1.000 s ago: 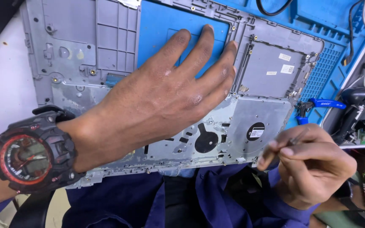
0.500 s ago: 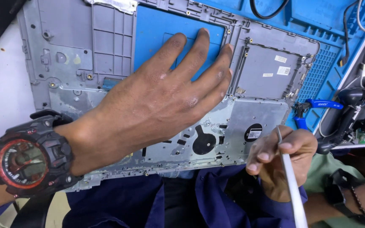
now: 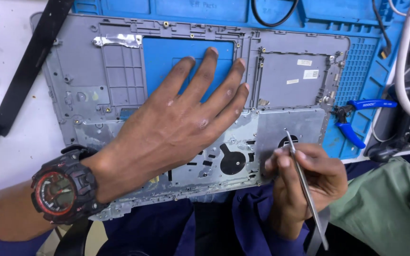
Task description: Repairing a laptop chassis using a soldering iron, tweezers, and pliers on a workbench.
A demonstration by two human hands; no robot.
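Note:
A grey laptop chassis [image 3: 290,85] lies inner side up on a blue work mat [image 3: 352,28], with a rectangular cut-out showing the mat. My left hand [image 3: 186,123] rests flat on the chassis, fingers spread over the cut-out, a black and red wristwatch [image 3: 62,189] on the wrist. My right hand [image 3: 304,182] grips thin metal tweezers [image 3: 304,189] at the chassis's near right corner. The tweezers' tip points at the silver plate beside a small round hole.
Blue-handled pliers [image 3: 357,118] lie on the mat right of the chassis. A black strap [image 3: 29,66] crosses the white table at left. Cables and white hoses [image 3: 406,61] crowd the right edge. Green cloth [image 3: 390,208] sits at lower right.
The view has shifted so the chassis sits lower in frame. My right hand has turned the tweezers from pointing down to tip-up against the chassis. My left hand stays flat.

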